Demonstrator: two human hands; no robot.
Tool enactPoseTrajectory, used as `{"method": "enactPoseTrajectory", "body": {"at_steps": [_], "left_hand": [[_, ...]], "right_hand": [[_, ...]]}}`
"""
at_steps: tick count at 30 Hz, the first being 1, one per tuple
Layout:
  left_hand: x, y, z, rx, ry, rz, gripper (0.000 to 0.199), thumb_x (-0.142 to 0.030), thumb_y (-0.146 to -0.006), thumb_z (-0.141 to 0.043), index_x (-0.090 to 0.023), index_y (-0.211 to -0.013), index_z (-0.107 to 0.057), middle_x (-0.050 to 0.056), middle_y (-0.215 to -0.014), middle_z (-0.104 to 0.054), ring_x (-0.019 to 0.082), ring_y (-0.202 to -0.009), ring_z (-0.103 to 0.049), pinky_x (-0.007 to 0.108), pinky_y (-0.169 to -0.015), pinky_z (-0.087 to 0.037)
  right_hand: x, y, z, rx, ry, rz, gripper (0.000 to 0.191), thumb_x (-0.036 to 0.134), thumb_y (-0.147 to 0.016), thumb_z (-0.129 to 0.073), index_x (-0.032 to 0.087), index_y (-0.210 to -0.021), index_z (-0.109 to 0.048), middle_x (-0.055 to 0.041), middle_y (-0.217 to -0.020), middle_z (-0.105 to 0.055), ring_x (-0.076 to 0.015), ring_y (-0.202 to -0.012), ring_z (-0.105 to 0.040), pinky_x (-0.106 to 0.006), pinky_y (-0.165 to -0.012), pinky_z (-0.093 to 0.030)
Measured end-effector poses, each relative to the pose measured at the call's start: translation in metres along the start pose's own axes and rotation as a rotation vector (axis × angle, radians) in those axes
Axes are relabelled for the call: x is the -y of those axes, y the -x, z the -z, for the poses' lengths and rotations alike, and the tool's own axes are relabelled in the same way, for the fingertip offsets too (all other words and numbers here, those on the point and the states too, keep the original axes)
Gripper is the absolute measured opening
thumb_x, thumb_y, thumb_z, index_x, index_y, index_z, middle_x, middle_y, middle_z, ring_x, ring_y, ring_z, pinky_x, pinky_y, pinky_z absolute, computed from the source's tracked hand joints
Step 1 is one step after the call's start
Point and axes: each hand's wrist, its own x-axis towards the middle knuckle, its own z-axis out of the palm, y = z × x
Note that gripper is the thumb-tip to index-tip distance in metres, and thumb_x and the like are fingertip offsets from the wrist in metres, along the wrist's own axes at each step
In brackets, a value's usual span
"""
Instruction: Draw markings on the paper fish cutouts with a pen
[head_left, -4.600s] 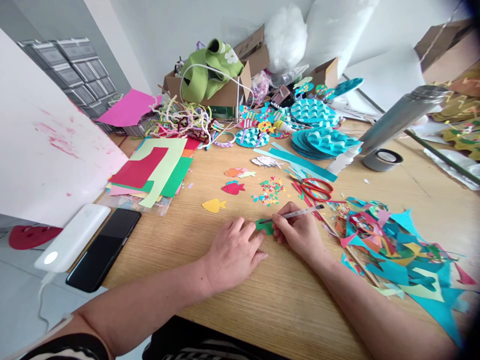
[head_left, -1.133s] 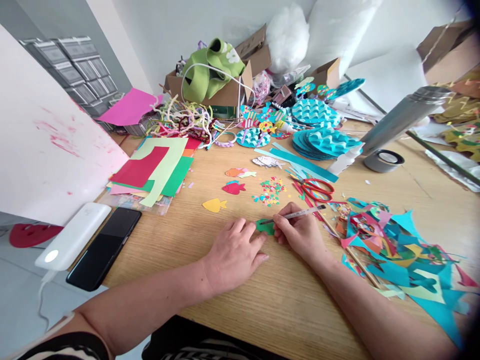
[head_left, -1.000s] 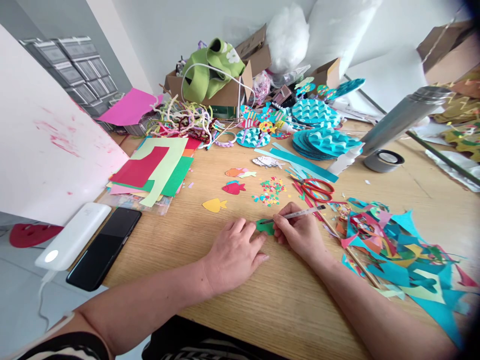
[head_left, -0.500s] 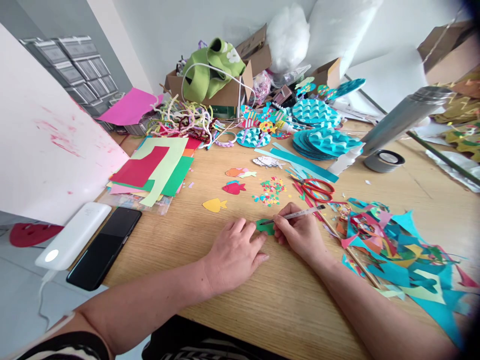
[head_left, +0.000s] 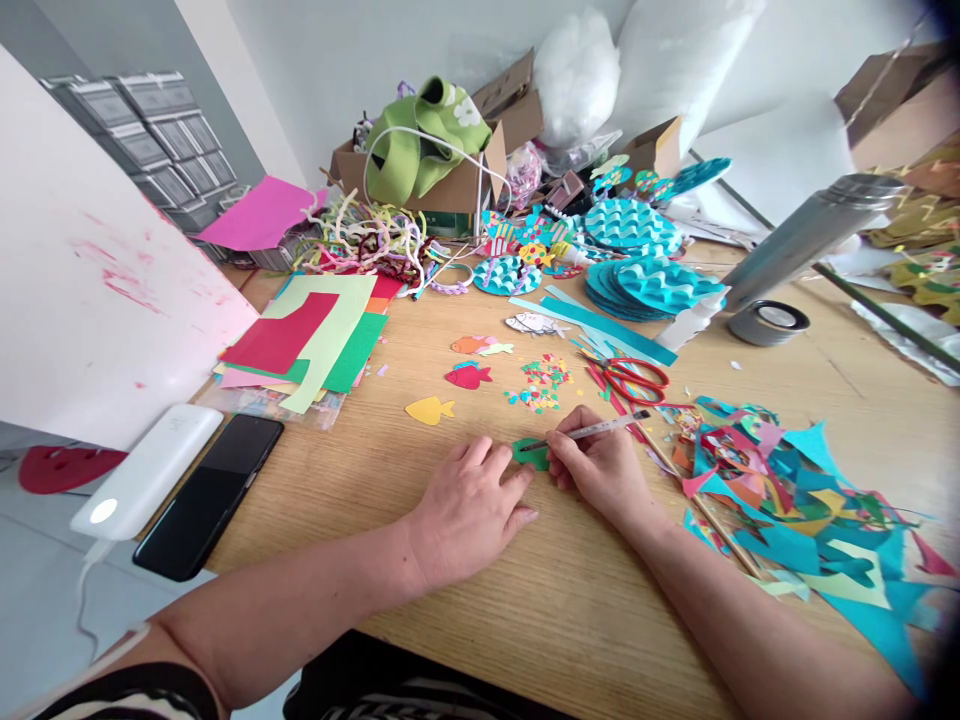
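Plainly, the bench (head_left: pixel 360 480) beneath both hands is crowded, so most risks come from contact with loose things. To the right of the right hand (head_left: pixel 592 465), a heap of paper scraps (head_left: pixel 795 500) lies unsecured; an outward swing of that hand's arm could scatter it. The left hand (head_left: pixel 471 505) rests palm down, fingers loosely spread; the right is closed in a writing grip. Just beyond the right hand lie the red-handled scissors (head_left: pixel 615 370), which a careless reach could nudge. The pen (head_left: pixel 600 428) pinched in that hand slants leftward, its tip on or barely above the green paper (head_left: pixel 534 459); too heavy a push might tear it. That small piece sits between the hands, under the left fingertips' edge, and light pressure there could let it slide. Beyond the right knuckles, tiny paper bits (head_left: pixel 547 372) could scatter at a brush.
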Motion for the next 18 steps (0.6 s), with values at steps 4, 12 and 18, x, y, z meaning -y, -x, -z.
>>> {"method": "enactPoseTrajectory", "body": {"at_steps": [4, 12, 18], "left_hand": [[0.0002, 0.0001, -0.0003, 0.003, 0.002, -0.001, 0.038, -0.043, -0.094, -0.057, -0.022, -0.126, -0.058, 0.007, -0.111, -0.058, 0.026, -0.107, -0.049, 0.042, -0.093, -0.045], [0.0014, -0.0004, 0.0004, 0.003, 0.009, -0.006, 0.039, -0.043, -0.095, -0.057, -0.021, -0.127, -0.058, 0.008, -0.112, -0.058, 0.027, -0.108, -0.049, 0.042, -0.094, -0.045], [0.0009, 0.0, 0.0001, 0.008, 0.011, -0.007, 0.039, -0.043, -0.095, -0.056, -0.021, -0.127, -0.058, 0.007, -0.113, -0.058, 0.027, -0.108, -0.049, 0.042, -0.094, -0.045]], "right_hand": [[0.0, 0.0002, 0.0004, -0.006, -0.012, 0.0, 0.021, 0.034, -0.075, -0.066, 0.023, -0.07, -0.048, 0.0052, -0.048, -0.056, -0.0107, -0.036, -0.052, -0.02, -0.035, -0.04], [0.0006, 0.0, 0.0003, -0.001, 0.008, -0.003, 0.024, 0.037, -0.074, -0.066, 0.023, -0.07, -0.047, 0.0052, -0.047, -0.056, -0.0116, -0.036, -0.052, -0.021, -0.035, -0.041], [-0.0007, -0.0002, -0.0002, -0.006, -0.01, 0.001, 0.022, 0.034, -0.075, -0.066, 0.023, -0.071, -0.047, 0.0056, -0.047, -0.056, -0.0109, -0.036, -0.052, -0.02, -0.035, -0.041]]}}
